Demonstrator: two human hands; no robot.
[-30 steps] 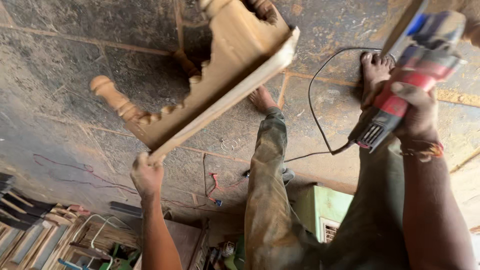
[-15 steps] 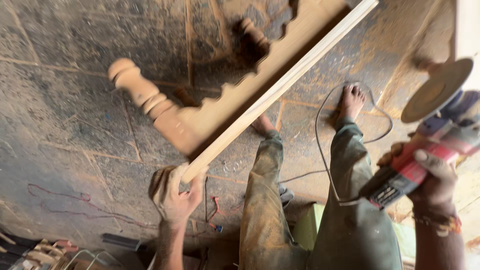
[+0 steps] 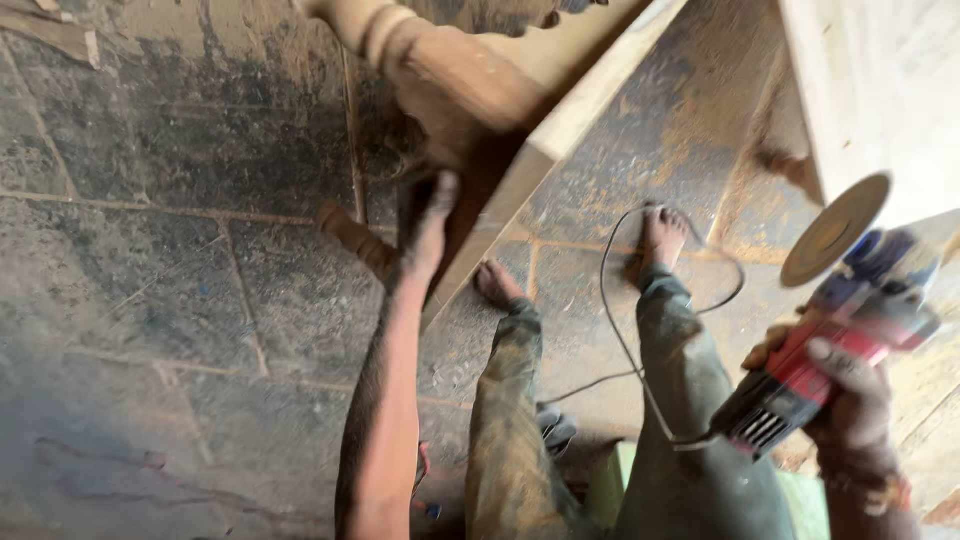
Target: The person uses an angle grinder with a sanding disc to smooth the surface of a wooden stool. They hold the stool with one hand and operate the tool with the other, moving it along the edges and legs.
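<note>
The left hand (image 3: 425,225) grips the lower end of the carved wood piece (image 3: 490,90), which stands tilted above the stone floor (image 3: 150,300). The right hand (image 3: 850,400) is closed around the grinder (image 3: 830,330), its disc up and clear of the wood. A firm hold on the piece and keeping the cord (image 3: 620,330) away from the bare feet would serve well.

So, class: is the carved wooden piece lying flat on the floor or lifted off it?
Lifted. The left hand holds the wooden piece tilted above the stone floor; its lower end hangs clear.
</note>
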